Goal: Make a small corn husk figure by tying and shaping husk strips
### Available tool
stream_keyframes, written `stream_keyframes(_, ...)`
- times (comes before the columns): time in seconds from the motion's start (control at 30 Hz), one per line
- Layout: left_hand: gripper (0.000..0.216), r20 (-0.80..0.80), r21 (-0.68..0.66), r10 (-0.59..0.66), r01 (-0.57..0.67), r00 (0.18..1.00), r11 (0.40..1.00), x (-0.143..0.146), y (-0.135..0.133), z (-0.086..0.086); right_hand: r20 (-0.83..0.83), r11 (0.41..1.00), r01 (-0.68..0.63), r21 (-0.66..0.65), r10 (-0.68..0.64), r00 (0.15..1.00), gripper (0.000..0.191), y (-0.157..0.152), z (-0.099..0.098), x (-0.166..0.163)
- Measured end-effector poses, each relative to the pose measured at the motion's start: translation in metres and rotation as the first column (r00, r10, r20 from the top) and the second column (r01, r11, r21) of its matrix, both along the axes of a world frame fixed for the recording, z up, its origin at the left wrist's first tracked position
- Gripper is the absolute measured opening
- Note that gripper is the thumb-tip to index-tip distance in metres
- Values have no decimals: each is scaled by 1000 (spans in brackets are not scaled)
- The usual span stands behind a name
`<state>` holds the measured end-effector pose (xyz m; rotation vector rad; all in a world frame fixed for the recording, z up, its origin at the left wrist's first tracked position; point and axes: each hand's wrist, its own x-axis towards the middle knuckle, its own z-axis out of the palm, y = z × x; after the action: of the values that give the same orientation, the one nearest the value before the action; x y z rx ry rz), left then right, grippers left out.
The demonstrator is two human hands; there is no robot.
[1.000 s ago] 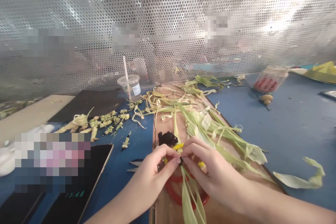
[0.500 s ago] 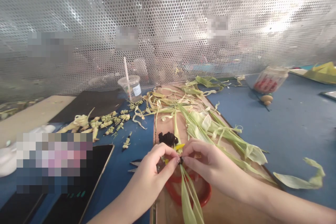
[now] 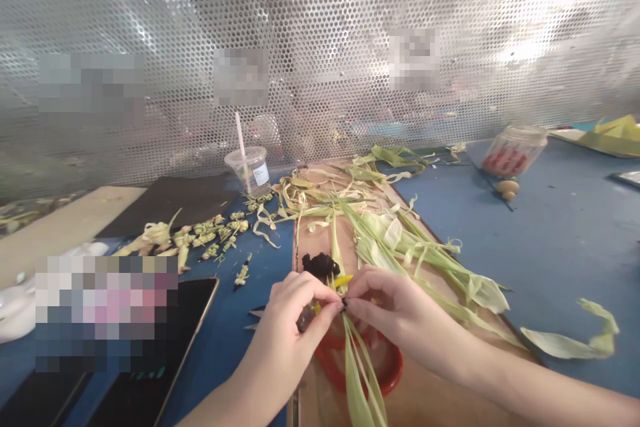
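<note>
Thumb and fingers of my left hand (image 3: 295, 320) and my right hand (image 3: 395, 307) pinch a small dark spot, perhaps black thread, at the top of some pale green corn husk strips (image 3: 361, 373). My fingertips almost meet there, and the strips hang down towards me. Beneath both hands lie scissors with red handles (image 3: 394, 379); their blade tips stick out left of my left hand. Just beyond my fingers sits a bunched black clump (image 3: 321, 265), with a small yellow piece (image 3: 343, 280) beside it. My fingers hide the dark spot in part.
Corn husks (image 3: 385, 233) spread over the brown board (image 3: 320, 240). Small knotted husk pieces (image 3: 205, 233) lie on the blue table to the left, near a phone (image 3: 185, 320). A plastic cup (image 3: 247, 170) with a straw and a tilted jar (image 3: 515, 150) stand farther back, before a perforated metal panel.
Both hands keep their pinch at the same spot. My left hand has shifted very slightly; the husk strips hang as before.
</note>
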<state>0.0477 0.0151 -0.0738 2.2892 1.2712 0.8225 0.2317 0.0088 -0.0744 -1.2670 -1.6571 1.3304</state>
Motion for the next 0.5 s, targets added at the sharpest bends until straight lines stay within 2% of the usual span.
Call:
stream_keyframes(0.13, 10, -38, 259, -25, 34, 999, 965, 0, 0, -2, 12, 1000, 17, -7, -17, 1000, 15, -1, 3, -1)
stream_keyframes(0.2, 9, -38, 338, -31, 42, 999, 940, 0, 0, -1, 6, 1000, 10, 7, -10, 1000, 14, -2, 5, -1)
stream_keyframes(0.5, 13, -31, 465, -68, 74, 997, 882, -2, -1, 4, -132, 988, -76, -138, 58, 990, 17, -3, 10, -1)
